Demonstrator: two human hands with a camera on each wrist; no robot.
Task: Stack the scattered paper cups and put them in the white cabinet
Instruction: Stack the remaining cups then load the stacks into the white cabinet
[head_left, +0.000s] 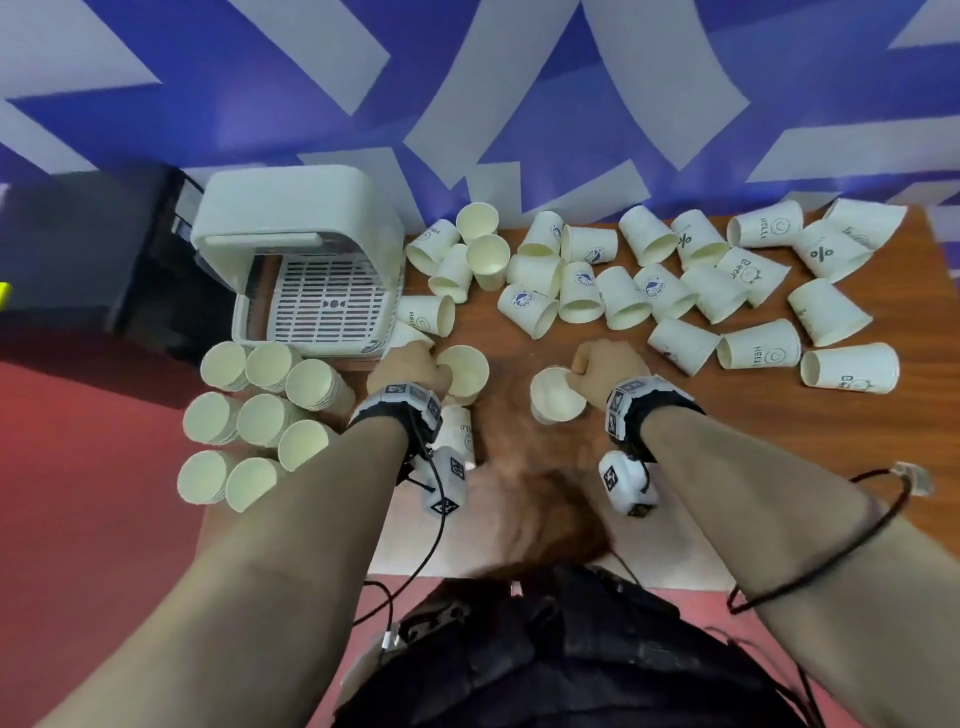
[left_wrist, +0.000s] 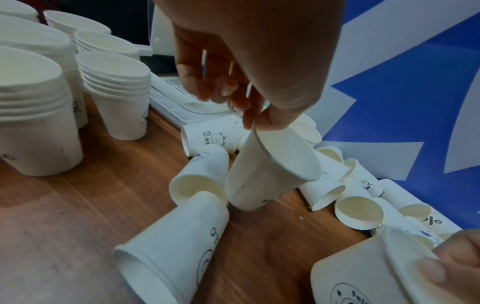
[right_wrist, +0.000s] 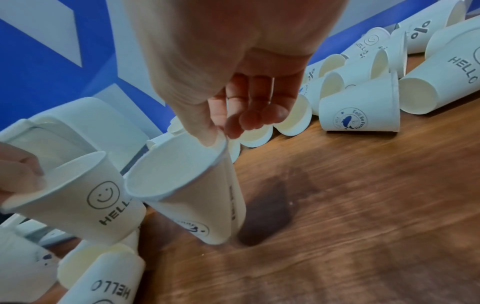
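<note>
My left hand pinches the rim of a white paper cup with a smiley and "HELLO" print, held upright just above the table; the left wrist view shows this cup tilted under my thumb and fingers. My right hand pinches the rim of another paper cup, seen as a cup over its own shadow. Many single cups lie scattered on their sides across the far half of the wooden table. The white cabinet stands open at the far left.
Several upright stacks of cups stand at the table's left front corner. Two loose cups lie beneath my left hand. A blue and white patterned wall backs the table. A black box sits left of the cabinet.
</note>
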